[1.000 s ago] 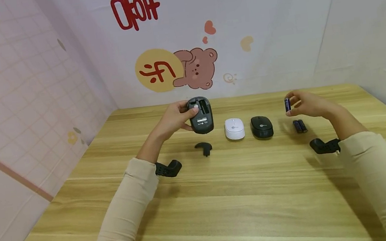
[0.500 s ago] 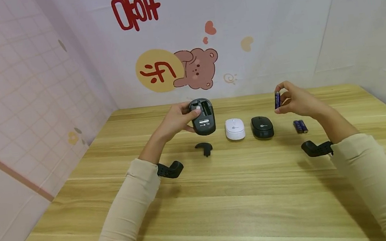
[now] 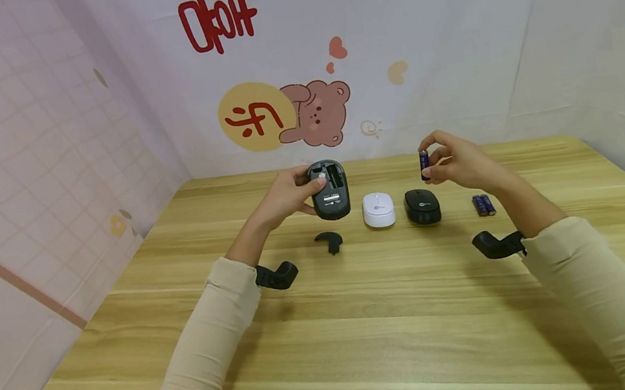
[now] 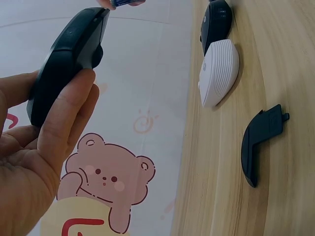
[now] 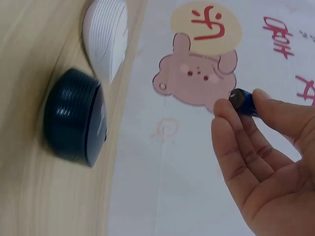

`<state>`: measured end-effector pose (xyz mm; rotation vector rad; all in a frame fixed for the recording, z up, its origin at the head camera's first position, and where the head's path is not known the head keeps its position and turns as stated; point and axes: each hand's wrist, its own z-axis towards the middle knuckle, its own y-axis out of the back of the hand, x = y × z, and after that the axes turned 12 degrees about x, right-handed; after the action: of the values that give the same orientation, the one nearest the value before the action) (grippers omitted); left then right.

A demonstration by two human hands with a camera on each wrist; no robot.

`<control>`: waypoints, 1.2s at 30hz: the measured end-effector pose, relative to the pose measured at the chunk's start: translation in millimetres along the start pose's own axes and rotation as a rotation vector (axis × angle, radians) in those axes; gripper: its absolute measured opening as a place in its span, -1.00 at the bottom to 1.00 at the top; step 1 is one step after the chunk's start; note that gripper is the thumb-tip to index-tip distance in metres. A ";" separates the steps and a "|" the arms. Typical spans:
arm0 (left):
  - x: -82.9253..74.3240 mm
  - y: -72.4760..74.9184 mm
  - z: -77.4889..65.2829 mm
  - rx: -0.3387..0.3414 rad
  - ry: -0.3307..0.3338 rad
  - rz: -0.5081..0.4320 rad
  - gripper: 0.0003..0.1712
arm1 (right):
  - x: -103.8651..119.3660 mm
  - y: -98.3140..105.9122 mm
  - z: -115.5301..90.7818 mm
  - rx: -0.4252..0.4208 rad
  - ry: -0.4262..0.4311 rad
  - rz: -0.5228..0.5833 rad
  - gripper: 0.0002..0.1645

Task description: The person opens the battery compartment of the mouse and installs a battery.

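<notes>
My left hand (image 3: 288,196) grips a black computer mouse (image 3: 331,202) above the table, its underside with the uncovered battery slot facing me. The thumb lies across that underside. In the left wrist view the same mouse (image 4: 61,64) shows edge-on between thumb and fingers. Over the black mouse on the table, my right hand (image 3: 457,161) pinches a blue battery (image 3: 424,165) upright between thumb and fingertips. The battery's end (image 5: 241,101) shows in the right wrist view. The loose black battery cover (image 3: 330,241) lies on the table below the held mouse.
A white mouse (image 3: 379,209) and a second black mouse (image 3: 422,207) stand side by side on the wooden table (image 3: 364,332). Two more blue batteries (image 3: 483,205) lie to their right. Behind the table hangs a pale printed backdrop (image 3: 443,23).
My right hand has moved left with the battery, away from the two lying batteries and over the black mouse. The left hand and its mouse have shifted only slightly right.
</notes>
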<state>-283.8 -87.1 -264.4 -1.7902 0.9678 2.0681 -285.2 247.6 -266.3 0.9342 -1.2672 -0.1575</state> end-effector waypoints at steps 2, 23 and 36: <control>0.6 -0.7 0.7 -0.001 -0.001 -0.004 -0.52 | 4.2 -2.5 1.7 -0.020 0.007 0.004 -0.60; 5.0 -5.4 4.8 0.014 -0.004 -0.010 -0.56 | 29.3 -18.3 11.4 -0.176 0.033 0.064 -0.63; 6.8 -8.6 8.1 0.025 0.027 0.014 -0.52 | 46.0 -30.3 17.4 -0.254 0.102 0.095 -0.76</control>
<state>-286.7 -77.3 -273.4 -1.8084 1.0109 2.0364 -273.0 192.9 -252.6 0.6548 -1.1642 -0.1890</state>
